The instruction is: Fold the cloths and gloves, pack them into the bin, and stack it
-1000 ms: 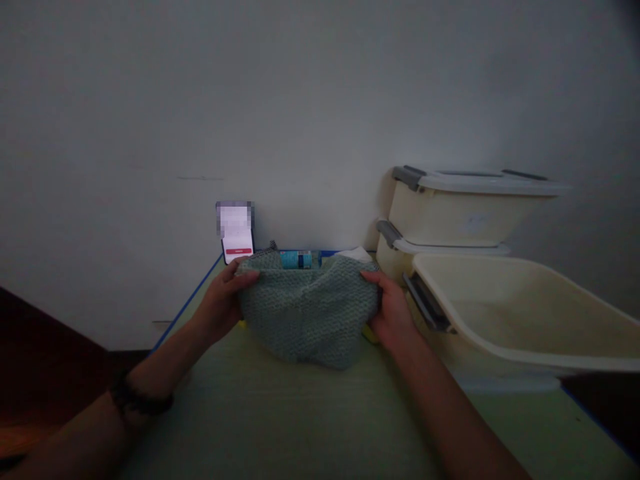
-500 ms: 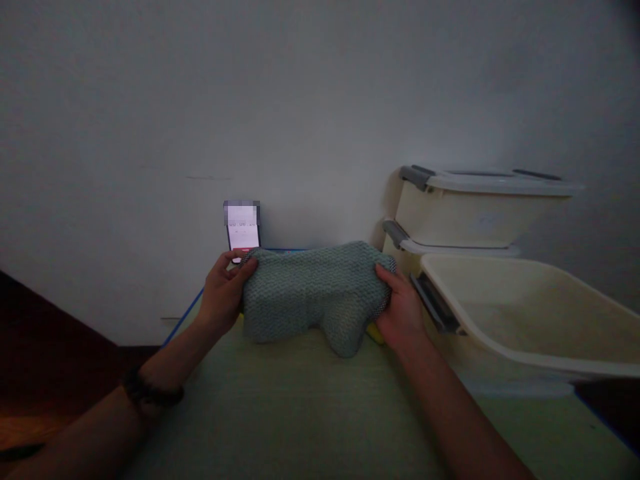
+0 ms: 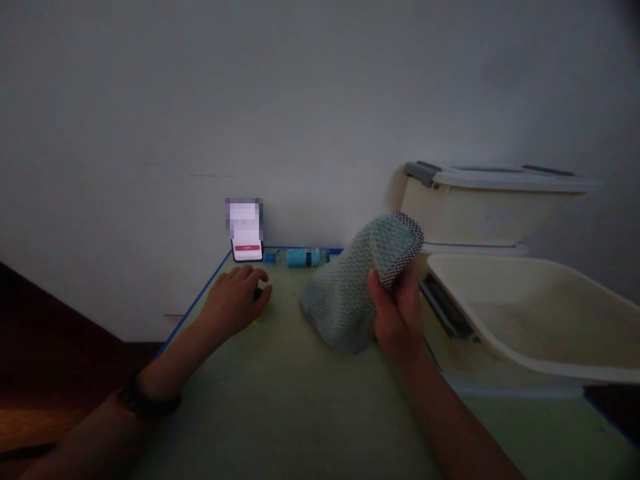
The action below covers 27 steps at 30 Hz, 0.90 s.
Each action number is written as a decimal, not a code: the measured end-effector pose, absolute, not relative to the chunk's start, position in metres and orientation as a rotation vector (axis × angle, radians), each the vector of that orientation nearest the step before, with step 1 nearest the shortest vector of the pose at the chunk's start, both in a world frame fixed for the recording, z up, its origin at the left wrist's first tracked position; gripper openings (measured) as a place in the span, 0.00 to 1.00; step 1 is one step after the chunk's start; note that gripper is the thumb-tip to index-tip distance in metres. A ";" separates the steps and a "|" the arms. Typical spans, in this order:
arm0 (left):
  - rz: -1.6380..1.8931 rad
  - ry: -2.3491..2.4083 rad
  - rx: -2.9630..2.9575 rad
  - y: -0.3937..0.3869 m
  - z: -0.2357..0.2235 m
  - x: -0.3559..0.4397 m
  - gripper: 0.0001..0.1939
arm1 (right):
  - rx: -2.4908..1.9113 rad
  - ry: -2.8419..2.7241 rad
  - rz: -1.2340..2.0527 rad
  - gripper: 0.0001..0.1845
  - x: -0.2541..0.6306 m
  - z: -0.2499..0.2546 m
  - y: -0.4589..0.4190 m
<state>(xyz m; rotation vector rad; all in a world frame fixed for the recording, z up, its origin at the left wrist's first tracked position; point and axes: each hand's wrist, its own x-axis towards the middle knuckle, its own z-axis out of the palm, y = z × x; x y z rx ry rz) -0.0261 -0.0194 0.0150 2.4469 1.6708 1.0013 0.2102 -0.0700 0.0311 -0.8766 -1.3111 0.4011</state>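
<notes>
Fingers [image 3: 411, 283] of the right hand [image 3: 400, 327] are closed on the soft green-gray cloth [image 3: 345, 287], with the thumb in front by its checked edge. From my seat far off, I see the left hand [image 3: 230, 303] with its fingers bent and part way apart, low over the table. Biggest of all is the pale wall [image 3: 300, 100] at the back. Next I see the light green table [image 3: 320, 413], which has blue edges. On its right side sits a big cream tub [image 3: 540, 313], open at the top, with a gray handle facing the hands. Behind it is a cream box [image 3: 465, 213] with a white lid and gray clips. Left of the tub, the cloth hangs tilted from the right hand; I cannot tell if its bottom touches the table. A lit phone [image 3: 247, 233] stands up by the wall, past the left hand. Just beside it a bottle [image 3: 303, 257] with a blue label lies on its side. A dark bracelet [image 3: 147, 398] goes around the left wrist. Smallest is a dark and yellow thing [image 3: 258, 293] under the left fingers, mostly hidden, and I cannot tell if they touch it.
</notes>
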 end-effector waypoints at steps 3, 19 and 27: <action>0.710 1.722 2.464 -0.019 0.009 -0.029 0.11 | -0.909 -1.454 0.164 0.11 0.209 0.033 -0.080; 0.648 1.000 2.624 -0.022 0.013 -0.020 0.14 | -0.951 -2.448 0.729 0.10 0.191 0.013 -0.077; 1.031 1.246 2.399 -0.021 0.008 -0.014 0.10 | -1.192 -1.859 0.442 0.09 0.205 0.025 -0.066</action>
